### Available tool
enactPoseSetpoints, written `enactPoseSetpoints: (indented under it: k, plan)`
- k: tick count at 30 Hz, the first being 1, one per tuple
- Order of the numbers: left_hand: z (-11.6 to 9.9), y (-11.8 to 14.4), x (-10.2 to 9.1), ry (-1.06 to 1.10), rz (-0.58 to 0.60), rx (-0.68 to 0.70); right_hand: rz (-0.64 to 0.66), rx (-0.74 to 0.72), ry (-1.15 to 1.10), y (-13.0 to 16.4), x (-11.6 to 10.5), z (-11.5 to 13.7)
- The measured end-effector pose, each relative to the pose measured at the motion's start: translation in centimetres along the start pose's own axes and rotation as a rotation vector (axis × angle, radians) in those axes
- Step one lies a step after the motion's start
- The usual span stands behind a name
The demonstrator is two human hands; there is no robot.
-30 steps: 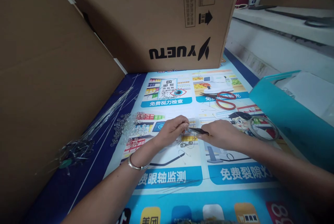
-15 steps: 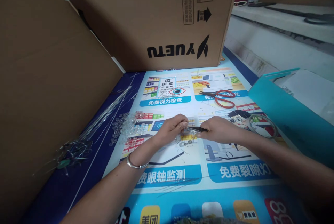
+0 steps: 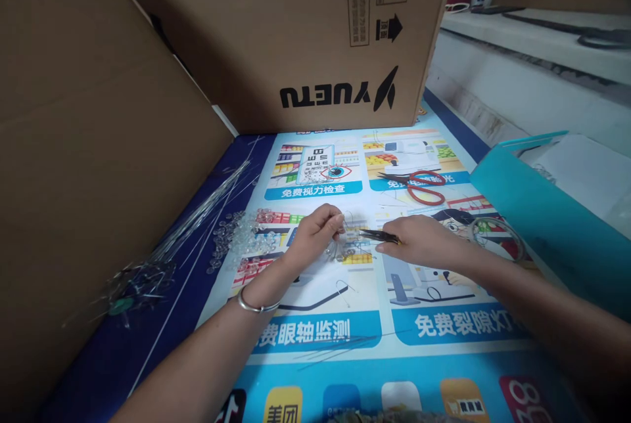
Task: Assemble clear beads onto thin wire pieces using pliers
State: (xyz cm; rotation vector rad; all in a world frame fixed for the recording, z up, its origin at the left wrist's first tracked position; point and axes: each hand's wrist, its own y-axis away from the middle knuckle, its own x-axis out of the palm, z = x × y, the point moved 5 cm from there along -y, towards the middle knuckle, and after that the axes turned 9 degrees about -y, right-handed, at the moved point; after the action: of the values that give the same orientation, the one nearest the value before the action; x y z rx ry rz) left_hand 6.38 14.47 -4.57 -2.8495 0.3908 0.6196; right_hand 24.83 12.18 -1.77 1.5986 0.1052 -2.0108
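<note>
- The left hand [image 3: 315, 234] is pinched shut on a small clear bead piece with thin wire [image 3: 340, 247], thumb and fingertips closed round it, and it sits higher and a bit further left than a second ago.
- The right hand [image 3: 419, 242] is curled round a pair of slim dark needle-nose pliers [image 3: 378, 235], fingers closed on the handles. I can't tell whether the pliers' tips are gripping anything.
- What changed: a moment back the plier tips were right at the left fingertips, and now there's a visible gap between them. My read is that one bend or twist on the wire is done and the hands have parted to check or re-grip (just a guess from the spacing).
- The pliers lie nearly level, long axis running left-right, tips pointing left toward the bead piece and handles hidden in the right palm.
- The bead piece hangs just below the left fingertips, over the colourful printed poster mat [image 3: 345, 337]; its fine detail is too small to make out.
- Around them: a pile of clear glass beads [image 3: 236, 239] to the left, a bundle of long thin wires [image 3: 197, 219] near the brown cardboard box [image 3: 296, 35], red-handled scissors [image 3: 419, 186] further back, and a teal box [image 3: 542, 213] on the right.
</note>
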Motion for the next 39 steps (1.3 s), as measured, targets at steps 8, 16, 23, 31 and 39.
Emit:
enactPoseSetpoints:
  k: [8, 16, 23, 31, 39]
  plan:
    - [1.3, -0.6, -0.7, 0.016, -0.116, -0.076, -0.021, -0.111, 0.145, 1.6, -0.2, 1.4]
    - [1.8, -0.7, -0.5, 0.018, -0.118, -0.1, -0.009, -0.137, 0.203, 3.0, -0.3, 4.3]
    - [1.3, -0.4, -0.2, 0.002, -0.117, -0.078, 0.04, -0.195, 0.216, 2.4, 1.6, 6.9]
    - [1.2, -0.4, -0.1, -0.012, -0.114, -0.061, 0.075, -0.266, 0.252, 2.4, 1.9, 8.7]
    - [1.0, -0.3, 0.0, 0.022, -0.098, -0.074, 0.095, -0.275, 0.26, 3.1, 2.7, 8.8]
